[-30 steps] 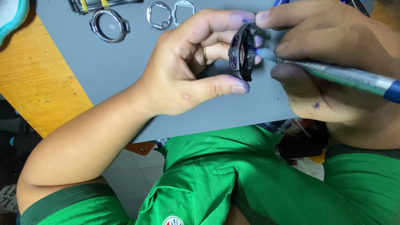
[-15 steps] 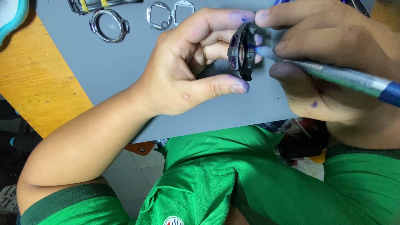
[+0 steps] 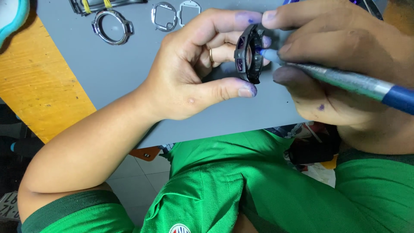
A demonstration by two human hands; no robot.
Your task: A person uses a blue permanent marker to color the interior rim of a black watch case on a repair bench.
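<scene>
The left hand (image 3: 189,82) holds a small round black case with purple bits (image 3: 249,54) in the upper middle of the frame. Its fingers (image 3: 224,23) are closed on the case: one finger sits on the top edge and the thumb presses the bottom edge. There is a thin gold ring on one finger, and purple stains on the fingertips.

The right hand (image 3: 340,56) is in the upper right of the frame. Its fingers are closed tight around a long silver and blue pen tool (image 3: 345,82). The light blue tip of the tool touches the inside of the round black case. One finger of this hand also rests on the top of the case. This hand has purple stains too.

Both hands are over a flat grey mat (image 3: 129,82) that lies on a yellow wooden desk (image 3: 39,86). At the top left of the mat lies a round silver metal ring frame (image 3: 113,26). Just beside it, more to the right, lie two small square silver frames (image 3: 176,14). They are well apart from the hands.

At the bottom of the frame you can see the person's green shirt (image 3: 258,190).
</scene>
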